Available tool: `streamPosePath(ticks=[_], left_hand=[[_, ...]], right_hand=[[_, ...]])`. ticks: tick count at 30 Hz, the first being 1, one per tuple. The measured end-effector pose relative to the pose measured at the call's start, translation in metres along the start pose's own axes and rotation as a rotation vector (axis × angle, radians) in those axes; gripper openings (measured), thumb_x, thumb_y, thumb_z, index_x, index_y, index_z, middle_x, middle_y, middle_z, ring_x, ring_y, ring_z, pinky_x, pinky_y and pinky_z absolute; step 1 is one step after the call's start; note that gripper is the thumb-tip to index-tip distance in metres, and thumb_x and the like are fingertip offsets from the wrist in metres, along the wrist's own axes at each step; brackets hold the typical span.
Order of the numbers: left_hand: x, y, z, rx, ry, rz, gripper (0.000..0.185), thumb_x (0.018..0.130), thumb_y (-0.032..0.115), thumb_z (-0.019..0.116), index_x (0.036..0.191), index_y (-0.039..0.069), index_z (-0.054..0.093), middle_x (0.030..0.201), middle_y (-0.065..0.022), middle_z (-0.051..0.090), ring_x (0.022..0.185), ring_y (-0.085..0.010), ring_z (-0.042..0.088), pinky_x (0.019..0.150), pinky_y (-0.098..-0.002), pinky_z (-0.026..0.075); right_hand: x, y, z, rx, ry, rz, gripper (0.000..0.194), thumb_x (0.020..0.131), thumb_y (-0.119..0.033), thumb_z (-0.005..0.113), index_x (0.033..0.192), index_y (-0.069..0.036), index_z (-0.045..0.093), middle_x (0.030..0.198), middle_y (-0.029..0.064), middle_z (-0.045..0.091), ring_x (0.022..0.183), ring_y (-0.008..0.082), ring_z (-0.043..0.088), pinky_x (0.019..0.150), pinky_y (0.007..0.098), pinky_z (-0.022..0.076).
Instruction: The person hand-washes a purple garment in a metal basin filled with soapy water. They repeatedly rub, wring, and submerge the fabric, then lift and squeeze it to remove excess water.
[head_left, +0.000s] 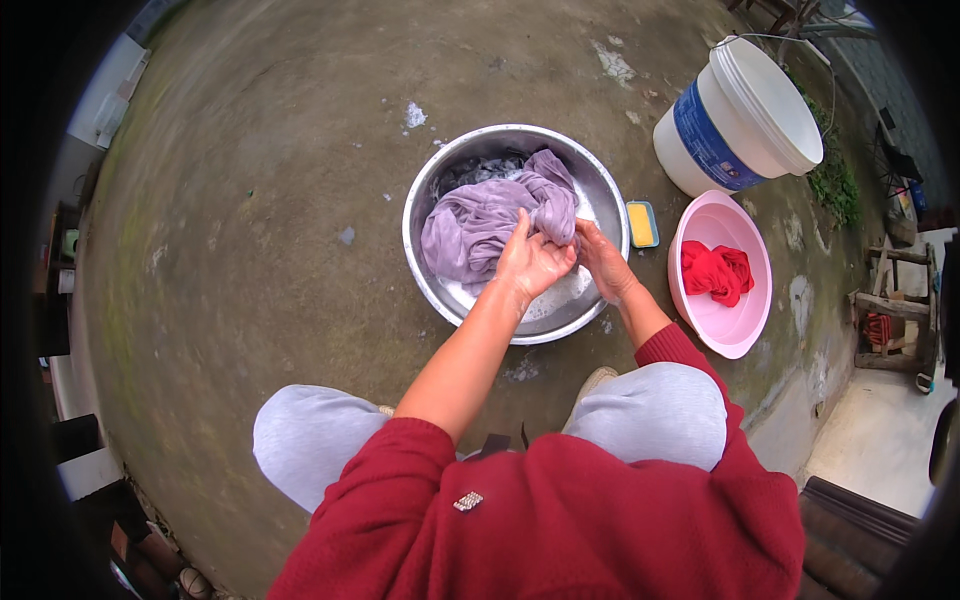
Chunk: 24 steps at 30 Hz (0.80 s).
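Note:
Purple wet cloth (476, 225) lies bunched in a round metal basin (442, 306) with soapy water and suds. Dark cloth (480, 171) shows behind it, near the basin's far wall. My left hand (534, 259) is over the near part of the basin, palm turned up, fingers curled by the lower end of the purple cloth. At that same end, my right hand (601, 261) touches the cloth from the right side. The fingertips of both hands meet around it, and some are hidden, so the right hand's grip cannot be made out. Suds cling to both wrists.
Right of the basin, a yellow bar of soap (640, 224) sits in a blue dish (655, 238). Beyond it are a pink plastic basin (731, 330) holding red cloth (712, 271) and a large white bucket (686, 142) with a wire handle. A wooden frame (892, 304) stands far right.

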<state>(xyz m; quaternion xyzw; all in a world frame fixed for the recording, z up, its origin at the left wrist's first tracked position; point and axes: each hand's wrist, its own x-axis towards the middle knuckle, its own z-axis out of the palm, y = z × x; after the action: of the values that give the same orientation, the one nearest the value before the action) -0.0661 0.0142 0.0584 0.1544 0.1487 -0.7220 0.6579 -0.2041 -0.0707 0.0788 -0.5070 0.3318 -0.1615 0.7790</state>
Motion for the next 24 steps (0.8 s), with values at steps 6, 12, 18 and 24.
streamPosePath(ticks=[6, 12, 18, 24], left_hand=[[-0.005, -0.04, 0.021, 0.06, 0.366, -0.126, 0.093, 0.085, 0.076, 0.047, 0.144, 0.006, 0.034, 0.143, -0.0187, 0.038, 0.135, -0.0374, 0.034, 0.109, -0.0647, 0.029], [0.014, -0.001, -0.045, -0.177, -0.484, -0.013, 0.059, 0.094, 0.056, 0.05, 0.129, 0.009, 0.052, 0.126, -0.0167, 0.055, 0.115, -0.0364, 0.054, 0.108, -0.0524, 0.039], [0.024, -0.05, -0.011, -0.159, 0.299, 0.144, 0.037, 0.1, 0.036, 0.044, 0.125, 0.01, 0.056, 0.126, -0.0083, 0.059, 0.113, -0.0267, 0.059, 0.104, -0.0446, 0.045], [0.01, -0.037, -0.023, -0.216, 0.177, 0.243, 0.048, 0.1, 0.045, 0.043, 0.136, 0.013, 0.049, 0.137, -0.0054, 0.054, 0.125, -0.0221, 0.052, 0.108, -0.0411, 0.039]], right_hand=[[0.005, -0.012, -0.005, -0.213, 0.208, -0.272, 0.026, 0.088, -0.013, 0.066, 0.111, -0.001, 0.062, 0.096, 0.0045, 0.067, 0.082, 0.0096, 0.062, 0.067, 0.0272, 0.0525], [-0.055, -0.021, 0.086, -1.166, -0.019, -0.703, 0.04, 0.073, -0.028, 0.077, 0.098, 0.0, 0.061, 0.089, 0.0142, 0.061, 0.086, 0.0312, 0.06, 0.077, 0.0379, 0.0479], [0.014, 0.004, 0.031, -0.762, 0.543, -0.278, 0.042, 0.074, -0.036, 0.077, 0.09, -0.002, 0.059, 0.096, 0.0195, 0.065, 0.095, 0.0388, 0.061, 0.077, 0.0442, 0.048], [0.011, 0.029, 0.053, -0.879, 0.332, -0.423, 0.041, 0.076, -0.035, 0.073, 0.105, -0.007, 0.065, 0.09, 0.0165, 0.069, 0.082, 0.0393, 0.066, 0.073, 0.0405, 0.0515]])
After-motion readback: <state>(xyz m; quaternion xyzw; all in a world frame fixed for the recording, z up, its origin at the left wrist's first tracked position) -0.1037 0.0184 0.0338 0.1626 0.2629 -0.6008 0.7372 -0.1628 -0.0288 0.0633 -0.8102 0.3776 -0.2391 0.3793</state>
